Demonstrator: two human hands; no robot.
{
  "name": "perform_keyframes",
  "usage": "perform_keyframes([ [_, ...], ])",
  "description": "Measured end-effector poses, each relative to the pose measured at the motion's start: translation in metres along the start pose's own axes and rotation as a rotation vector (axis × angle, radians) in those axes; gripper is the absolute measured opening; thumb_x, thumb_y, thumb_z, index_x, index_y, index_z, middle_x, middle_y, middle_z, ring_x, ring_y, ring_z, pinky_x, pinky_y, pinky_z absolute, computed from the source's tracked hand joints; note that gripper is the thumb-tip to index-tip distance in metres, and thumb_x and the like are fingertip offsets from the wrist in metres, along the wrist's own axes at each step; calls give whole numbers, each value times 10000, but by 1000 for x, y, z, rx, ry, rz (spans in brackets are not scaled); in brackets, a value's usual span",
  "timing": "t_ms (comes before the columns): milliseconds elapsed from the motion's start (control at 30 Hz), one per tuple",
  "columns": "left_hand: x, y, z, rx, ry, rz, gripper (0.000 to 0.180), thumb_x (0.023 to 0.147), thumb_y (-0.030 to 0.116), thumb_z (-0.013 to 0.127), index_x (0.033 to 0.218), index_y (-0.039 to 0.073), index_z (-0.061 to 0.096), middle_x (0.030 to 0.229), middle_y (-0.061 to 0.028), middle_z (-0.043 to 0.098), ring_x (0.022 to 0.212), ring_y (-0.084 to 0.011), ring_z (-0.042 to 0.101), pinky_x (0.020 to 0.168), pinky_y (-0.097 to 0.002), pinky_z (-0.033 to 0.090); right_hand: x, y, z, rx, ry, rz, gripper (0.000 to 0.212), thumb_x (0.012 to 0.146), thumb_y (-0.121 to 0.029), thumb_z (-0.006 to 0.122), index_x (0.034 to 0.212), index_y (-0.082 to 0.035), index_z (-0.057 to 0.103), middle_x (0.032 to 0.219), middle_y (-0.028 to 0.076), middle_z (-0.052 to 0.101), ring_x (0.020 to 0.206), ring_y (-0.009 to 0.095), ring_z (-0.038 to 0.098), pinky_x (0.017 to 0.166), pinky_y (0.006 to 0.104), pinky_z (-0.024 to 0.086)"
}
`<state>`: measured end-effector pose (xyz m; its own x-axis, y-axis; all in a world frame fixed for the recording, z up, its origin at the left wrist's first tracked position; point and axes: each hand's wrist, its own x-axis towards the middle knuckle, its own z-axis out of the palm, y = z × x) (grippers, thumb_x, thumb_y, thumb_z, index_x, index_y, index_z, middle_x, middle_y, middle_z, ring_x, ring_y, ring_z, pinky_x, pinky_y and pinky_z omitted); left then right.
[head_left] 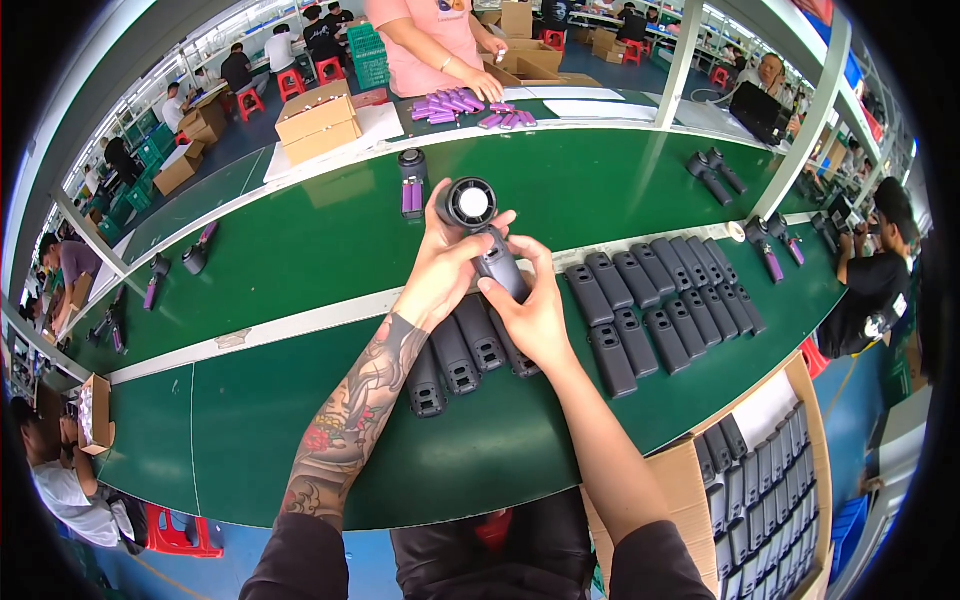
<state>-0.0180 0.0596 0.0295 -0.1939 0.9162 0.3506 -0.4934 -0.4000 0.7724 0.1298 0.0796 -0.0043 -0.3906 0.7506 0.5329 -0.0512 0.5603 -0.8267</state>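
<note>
Above the green bench I hold a dark grey handheld fan [472,203], its round head up and its handle slanting down to the right. My left hand [446,258] is wrapped round the neck below the head, thumb across the front. Lower down, my right hand [534,312] grips the grey handle casing [500,268] between thumb and fingers. Whether the casing is fully joined to the head is hidden by my fingers. Beneath my wrists lie several grey handle casings [453,358] side by side. More casings [650,275] lie in two rows to the right.
A cardboard box [818,470] full of casings stands at lower right. On the green conveyor belt [310,235] lie fan parts with purple battery cells [412,198]. Across it a person in pink handles a pile of purple cells [447,105]. A white rail [270,330] divides belt and bench.
</note>
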Motion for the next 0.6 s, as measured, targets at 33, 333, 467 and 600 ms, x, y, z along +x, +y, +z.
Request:
perform_keyframes([
  [33,-1,2,5,3,-29,-13,702,899,-76,608,1507,81,296,1392,-149,483,1165,-246,601,1006,-371,481,0,0,-4,199,-48,192,479,819,11,691,1287,-62,624,1221,107,669,981,231,709,836,298,561],
  [333,-4,-6,-4,394,-240,-4,638,904,-59,616,1474,47,348,1364,-169,543,1210,-223,575,1022,-346,468,4,4,-16,44,-100,218,565,838,20,678,1382,-78,562,1175,105,705,993,235,706,843,313,547],
  [467,-6,-12,-6,490,-240,-153,566,908,-25,642,1426,13,417,1326,-185,585,1225,-222,567,1044,-343,456,4,11,-12,77,11,47,609,836,22,672,1419,-95,540,1164,99,719,989,249,711,834,332,550],
  [600,-6,-16,-4,713,-267,-314,510,910,22,688,1373,-8,477,1302,-173,596,1178,-214,579,1030,-336,460,5,15,-16,24,8,-61,641,833,21,668,1443,-113,526,1195,98,715,1008,253,709,830,344,550],
])
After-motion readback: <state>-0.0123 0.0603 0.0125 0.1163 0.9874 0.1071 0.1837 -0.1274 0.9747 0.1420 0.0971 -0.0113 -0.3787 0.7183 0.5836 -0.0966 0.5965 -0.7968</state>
